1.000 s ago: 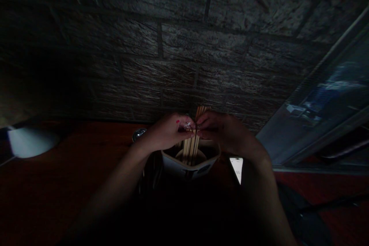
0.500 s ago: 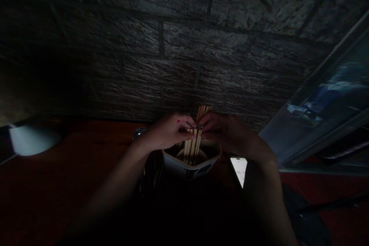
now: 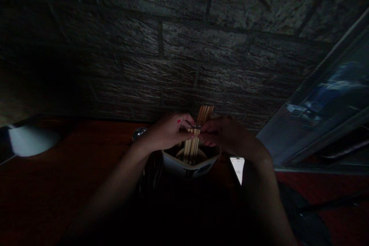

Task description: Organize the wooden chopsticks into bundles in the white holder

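My left hand (image 3: 175, 128) is closed round the upper part of a bundle of wooden chopsticks (image 3: 190, 148). Their lower ends reach down into a light, angular container (image 3: 184, 167) with a round inner rim. My right hand (image 3: 220, 132) has its fingers pinched together against the right side of that bundle, near the top. A second group of chopsticks (image 3: 205, 113) sticks up behind the right fingers; whether that hand grips them is hidden. Something clear and shiny shows at the bundle's top, too small to name.
A phone (image 3: 238, 169) with a lit screen lies right of the container. Left of it sits a shiny round metal object (image 3: 139, 133) on the brown tabletop (image 3: 86, 142). Behind rises a stone-block wall (image 3: 178, 69). A white object (image 3: 30, 140) is far left; a glass panel (image 3: 311, 103) stands right.
My right fingers have shifted slightly lower and closer together beside the bundle's top. The left hand and the chopsticks in it stay almost where they were.
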Demonstrator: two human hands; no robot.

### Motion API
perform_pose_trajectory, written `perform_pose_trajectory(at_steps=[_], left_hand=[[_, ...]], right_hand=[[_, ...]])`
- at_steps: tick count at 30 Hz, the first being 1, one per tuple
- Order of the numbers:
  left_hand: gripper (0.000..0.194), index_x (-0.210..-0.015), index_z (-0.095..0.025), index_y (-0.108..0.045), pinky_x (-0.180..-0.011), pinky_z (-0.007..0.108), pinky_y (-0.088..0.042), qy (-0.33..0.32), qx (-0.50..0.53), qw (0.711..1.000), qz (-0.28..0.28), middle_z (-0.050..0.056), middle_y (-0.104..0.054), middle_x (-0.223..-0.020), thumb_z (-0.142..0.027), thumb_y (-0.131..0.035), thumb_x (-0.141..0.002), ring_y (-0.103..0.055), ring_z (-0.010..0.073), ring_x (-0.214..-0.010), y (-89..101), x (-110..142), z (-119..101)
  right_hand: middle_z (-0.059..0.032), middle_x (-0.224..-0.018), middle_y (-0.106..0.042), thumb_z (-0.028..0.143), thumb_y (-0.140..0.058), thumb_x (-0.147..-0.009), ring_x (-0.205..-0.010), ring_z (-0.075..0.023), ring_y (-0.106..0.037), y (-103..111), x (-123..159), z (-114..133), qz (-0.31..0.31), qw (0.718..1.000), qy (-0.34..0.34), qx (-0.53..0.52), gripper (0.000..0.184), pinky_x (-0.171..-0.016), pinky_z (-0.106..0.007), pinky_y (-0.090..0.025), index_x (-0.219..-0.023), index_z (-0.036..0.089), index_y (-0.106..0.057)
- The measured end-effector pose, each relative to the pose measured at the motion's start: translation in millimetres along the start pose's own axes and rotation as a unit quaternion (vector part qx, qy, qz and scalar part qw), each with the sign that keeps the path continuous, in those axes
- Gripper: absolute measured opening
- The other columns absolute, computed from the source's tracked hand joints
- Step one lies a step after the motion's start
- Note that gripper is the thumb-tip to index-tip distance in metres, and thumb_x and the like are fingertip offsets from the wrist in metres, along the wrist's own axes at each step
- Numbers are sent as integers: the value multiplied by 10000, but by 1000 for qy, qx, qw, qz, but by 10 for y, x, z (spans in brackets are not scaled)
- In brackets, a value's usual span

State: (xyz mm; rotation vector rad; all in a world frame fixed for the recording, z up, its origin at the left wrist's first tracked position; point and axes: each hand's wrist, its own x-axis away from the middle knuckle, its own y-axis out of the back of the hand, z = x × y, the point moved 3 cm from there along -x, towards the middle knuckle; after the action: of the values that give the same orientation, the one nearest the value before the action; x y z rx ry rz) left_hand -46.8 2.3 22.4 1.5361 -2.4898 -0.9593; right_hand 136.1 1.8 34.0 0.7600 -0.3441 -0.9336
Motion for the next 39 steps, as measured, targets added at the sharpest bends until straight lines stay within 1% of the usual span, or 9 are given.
perform_pose_trajectory(at_steps=[6,9,17,20,23,28,33,39], left_hand=[[201,-989,-146,-603,-700,271,-495,10,-11,1000,3,41,-712,-877,-190,-676,-806,-687,174,-834,-4,-1,-12],[206,-982,-150,-591,-703,268,-493,14,-15,1000,-1,43,-708,-877,-191,-681,-802,-682,173,-842,-1,0,-10],[214,-996,-161,-567,-652,252,-478,21,-9,1000,10,30,-713,-846,-209,-665,-812,-677,158,-786,-20,4,0],[219,-993,-160,-562,-643,255,-475,21,-6,1000,6,31,-710,-834,-231,-665,-814,-671,158,-763,-22,-5,14],[210,-982,-163,-566,-668,269,-481,13,-16,1000,2,31,-704,-835,-246,-663,-814,-670,167,-779,-18,-13,20],[191,-971,-168,-577,-675,276,-487,24,-18,1000,4,32,-710,-834,-232,-656,-810,-667,172,-776,2,-10,18],[186,-953,-165,-584,-651,263,-481,17,0,1000,8,23,-701,-801,-213,-667,-794,-656,164,-745,11,-3,8],[192,-965,-167,-584,-628,262,-478,19,5,1000,8,20,-693,-795,-228,-661,-799,-652,164,-730,-2,-6,14]], right_hand=[[-23,-708,-731,333,-610,-869,-613,-146,-666,5,-2,21,-1,1000,-1,4,194,-542,-239,-473,-898,211,-757],[-24,-707,-728,327,-611,-862,-626,-154,-672,4,1,48,10,1000,-9,4,189,-546,-244,-475,-881,204,-753],[-25,-703,-726,325,-613,-848,-618,-152,-668,-29,-18,49,31,999,-7,-11,186,-534,-244,-460,-846,198,-748],[-24,-704,-723,339,-599,-857,-622,-150,-668,-36,-22,36,34,999,-11,-13,209,-537,-242,-460,-873,194,-750],[-23,-719,-724,342,-574,-878,-636,-141,-669,-41,-27,20,44,999,-9,0,232,-552,-233,-462,-916,189,-744],[-35,-760,-725,367,-556,-885,-666,-149,-676,-43,-31,-5,59,998,-9,-1,263,-558,-232,-466,-935,172,-725],[-43,-770,-730,374,-553,-881,-668,-162,-679,-50,-27,13,59,998,-13,-1,272,-544,-241,-462,-954,169,-716],[-44,-755,-732,339,-555,-874,-642,-148,-666,-77,-48,23,56,998,-17,16,239,-537,-239,-449,-903,166,-718]])
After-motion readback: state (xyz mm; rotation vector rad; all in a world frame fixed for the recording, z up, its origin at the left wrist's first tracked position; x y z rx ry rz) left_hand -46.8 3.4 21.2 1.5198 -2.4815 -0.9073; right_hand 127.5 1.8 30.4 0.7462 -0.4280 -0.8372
